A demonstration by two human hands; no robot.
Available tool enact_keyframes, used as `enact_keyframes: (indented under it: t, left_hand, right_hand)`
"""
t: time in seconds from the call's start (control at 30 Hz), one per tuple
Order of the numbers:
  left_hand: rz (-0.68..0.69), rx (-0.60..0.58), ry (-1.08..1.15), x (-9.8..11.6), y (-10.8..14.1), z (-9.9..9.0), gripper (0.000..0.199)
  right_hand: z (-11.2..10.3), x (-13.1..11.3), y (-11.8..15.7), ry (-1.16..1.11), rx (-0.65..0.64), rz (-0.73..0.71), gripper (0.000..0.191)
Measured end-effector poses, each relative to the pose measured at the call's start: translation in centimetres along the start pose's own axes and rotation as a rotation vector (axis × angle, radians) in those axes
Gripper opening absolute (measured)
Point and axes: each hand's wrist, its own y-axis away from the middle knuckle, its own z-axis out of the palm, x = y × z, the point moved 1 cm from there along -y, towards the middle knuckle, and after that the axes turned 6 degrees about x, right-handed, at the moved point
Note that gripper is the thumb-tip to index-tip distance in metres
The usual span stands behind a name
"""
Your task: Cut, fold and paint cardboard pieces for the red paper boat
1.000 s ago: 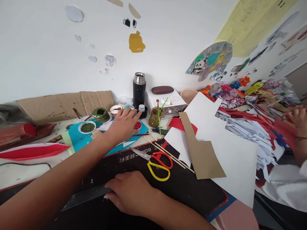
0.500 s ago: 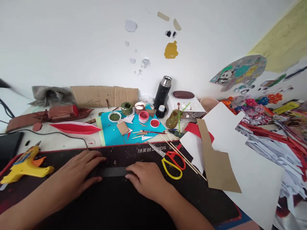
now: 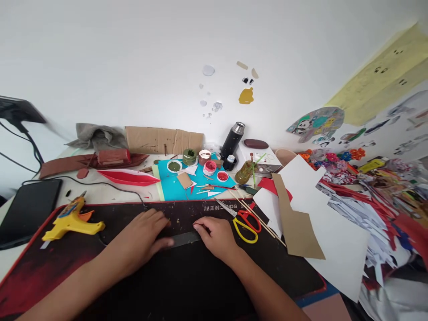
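Observation:
A thin dark grey strip [image 3: 185, 239] lies on the black desk mat [image 3: 187, 281] between my hands. My left hand [image 3: 145, 234] rests over its left end, thumb stretched along the strip and apart from the curved fingers. At the right end, my right hand [image 3: 216, 236] has its thumb and forefinger pressed together, just above the strip's far edge. Anything in that pinch is too small or hidden to make out. Scissors [image 3: 242, 223] with red and yellow handles lie to the right of my right hand. A yellow glue gun [image 3: 72, 220] lies left of my left hand.
Paint pots [image 3: 210, 167] stand on blue paper [image 3: 170, 185] behind the mat. A black flask [image 3: 232, 138] leans there. Brown card [image 3: 301, 227], white sheets [image 3: 341, 249] and thin sticks [image 3: 259, 216] lie at right. A red paper boat shape [image 3: 129, 177] and a black tablet-like device [image 3: 30, 211] lie at left.
The view has shifted left and up, so things appear farther right. My right thumb and forefinger have come together and lifted slightly off the strip. The strip is tilted a little more.

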Motion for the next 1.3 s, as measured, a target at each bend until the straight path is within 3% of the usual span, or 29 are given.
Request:
enact_keyframes:
  t: [0.2, 0.33, 0.53, 0.77, 1.1, 1.23, 1.3]
  left_hand:
    - [-0.025, 0.116, -0.228, -0.6, -10.1, -1.9, 0.031]
    - [-0.073, 0.118, -0.291, -0.6, -13.5, -0.9, 0.033]
    - [-0.064, 0.081, -0.314, 0.2, -13.9, 0.9, 0.027]
    - [-0.082, 0.053, -0.303, 0.0, -14.8, 0.5, 0.033]
    - [0.007, 0.157, -0.246, 0.2, -15.7, 0.1, 0.051]
    - [0.009, 0.163, -0.226, -0.1, -16.6, 0.8, 0.037]
    - [-0.002, 0.181, -0.215, -0.5, -15.9, 0.5, 0.040]
  right_hand:
    - [0.2, 0.0, 0.2, 0.014, 0.018, -0.004, 0.017]
    - [0.4, 0.1, 0.3, 0.006, 0.014, -0.016, 0.017]
    - [0.6, 0.3, 0.4, -0.009, 0.009, -0.036, 0.016]
    - [0.6, 0.6, 0.6, -0.032, -0.004, -0.033, 0.016]
    - [0.5, 0.4, 0.7, -0.015, -0.033, -0.048, 0.015]
    - [0.6, 0.2, 0.6, 0.017, -0.045, -0.062, 0.014]
    - [0.6, 0.1, 0.6, 0.033, -0.056, -0.075, 0.014]
